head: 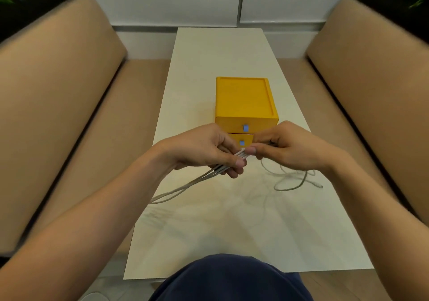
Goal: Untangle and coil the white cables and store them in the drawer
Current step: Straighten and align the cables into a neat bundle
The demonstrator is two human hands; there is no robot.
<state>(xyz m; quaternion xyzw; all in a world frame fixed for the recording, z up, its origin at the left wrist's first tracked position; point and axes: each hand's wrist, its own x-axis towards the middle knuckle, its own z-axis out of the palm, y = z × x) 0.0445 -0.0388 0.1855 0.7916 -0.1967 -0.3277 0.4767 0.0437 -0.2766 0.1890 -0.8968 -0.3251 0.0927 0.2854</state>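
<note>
Two tan benches (58, 119) were seen flanking a long white counter (209, 235), on which everything for the job lay within easy reach. Toward its middle a yellow drawer unit (243, 98) was stood with its front turned to the person, so that either drawer could be pulled straight out. Both the upper drawer (232, 124) and the lower drawer (247, 138) were shut, so storage was judged not yet begun.

Just in front of the unit, above the counter, the left grip (204, 149) was closed round several folded strands (185, 184) of the white cables (241, 155). They were held parallel between thumb and fingers, it seemed, so that the gathered loops would not slip apart. The strands trailed down toward the counter's left edge.

The right grip (287, 147) was pinched on the cable just beside the left fingertips — close in, presumably so the next length could be fed across under control. From it the rest of the cable was let fall to loose loops (290, 182) lying on the counter at the right — slack to be drawn in. Each drawer front was marked by a small blue pull tab (245, 128), placed centrally for a fingertip pinch.
</note>
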